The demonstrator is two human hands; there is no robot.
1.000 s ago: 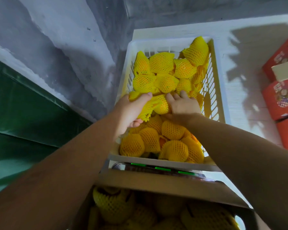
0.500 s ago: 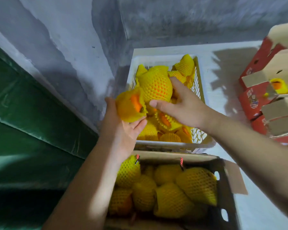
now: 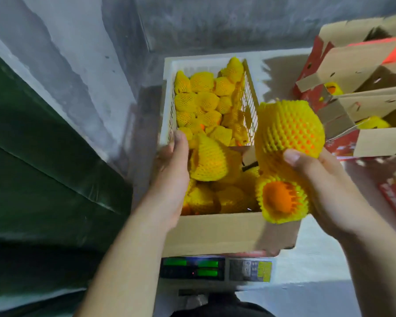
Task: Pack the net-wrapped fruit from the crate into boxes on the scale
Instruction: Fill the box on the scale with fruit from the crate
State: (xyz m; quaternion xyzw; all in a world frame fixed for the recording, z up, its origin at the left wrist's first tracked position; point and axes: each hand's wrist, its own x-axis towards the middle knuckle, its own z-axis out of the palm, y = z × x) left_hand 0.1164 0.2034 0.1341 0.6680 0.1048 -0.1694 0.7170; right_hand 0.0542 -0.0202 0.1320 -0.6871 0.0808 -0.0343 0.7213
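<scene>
Left hand (image 3: 169, 170) fingers curl round one netted fruit (image 3: 207, 161); right hand (image 3: 318, 186) cradles two (image 3: 290, 126): likely light, bruisable, foam sleeves slip, so cup the body over the box (image 3: 215, 232)

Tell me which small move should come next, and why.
Probably lower both hands and set the fruit into the cardboard box on the scale: the left hand holds one wrapped fruit above it, and the right hand holds two.
</scene>
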